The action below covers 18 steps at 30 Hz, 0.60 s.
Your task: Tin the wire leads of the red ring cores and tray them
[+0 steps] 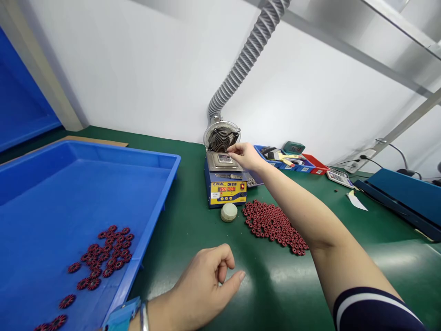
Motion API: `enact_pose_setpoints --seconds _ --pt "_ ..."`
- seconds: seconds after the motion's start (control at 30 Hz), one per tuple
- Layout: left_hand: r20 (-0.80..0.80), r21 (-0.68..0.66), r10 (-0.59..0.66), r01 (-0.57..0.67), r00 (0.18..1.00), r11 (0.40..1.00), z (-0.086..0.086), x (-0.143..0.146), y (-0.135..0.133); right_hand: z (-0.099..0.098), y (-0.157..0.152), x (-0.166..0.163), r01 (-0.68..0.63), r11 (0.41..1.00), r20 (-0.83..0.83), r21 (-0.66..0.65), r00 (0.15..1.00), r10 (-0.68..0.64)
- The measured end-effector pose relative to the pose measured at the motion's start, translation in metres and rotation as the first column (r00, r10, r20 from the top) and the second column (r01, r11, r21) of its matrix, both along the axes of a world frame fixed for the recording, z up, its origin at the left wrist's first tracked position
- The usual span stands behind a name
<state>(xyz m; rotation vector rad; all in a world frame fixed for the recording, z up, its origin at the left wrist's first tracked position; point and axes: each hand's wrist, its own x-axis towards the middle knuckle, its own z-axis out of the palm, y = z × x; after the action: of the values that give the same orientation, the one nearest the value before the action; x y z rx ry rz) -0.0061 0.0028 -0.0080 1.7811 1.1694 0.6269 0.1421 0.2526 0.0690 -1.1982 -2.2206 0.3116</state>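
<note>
Right hand above square metal solder pot

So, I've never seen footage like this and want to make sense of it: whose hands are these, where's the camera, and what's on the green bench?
The camera sits on a person's head, looking forward and down, so both bare hands are that person's own. The left hand is loosely curled over the green mat, nothing visible in it, beside a blue tray holding some red-and-black rings. The right hand reaches out, fingertips pinched, above a small blue-and-yellow machine with red digits; whether it grips anything is too small to tell. Behind it stands a round fan on a grey ribbed hose. A heap of the same rings and a pale round puck lie in front.
</note>
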Motion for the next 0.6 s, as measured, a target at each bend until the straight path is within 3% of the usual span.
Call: enact_pose_setpoints --seconds 0.27,0.6 --pt "0.031 0.018 -0.003 0.002 1.000 1.000 0.002 0.000 -0.001 -0.012 -0.019 0.011 -0.043 0.993 -0.151 -0.111 0.988 0.026" --pt "0.023 0.017 -0.001 0.000 1.000 1.000 0.004 0.001 0.000 -0.030 0.001 -0.013 0.200 0.978 -0.063 0.061 0.979 -0.196"
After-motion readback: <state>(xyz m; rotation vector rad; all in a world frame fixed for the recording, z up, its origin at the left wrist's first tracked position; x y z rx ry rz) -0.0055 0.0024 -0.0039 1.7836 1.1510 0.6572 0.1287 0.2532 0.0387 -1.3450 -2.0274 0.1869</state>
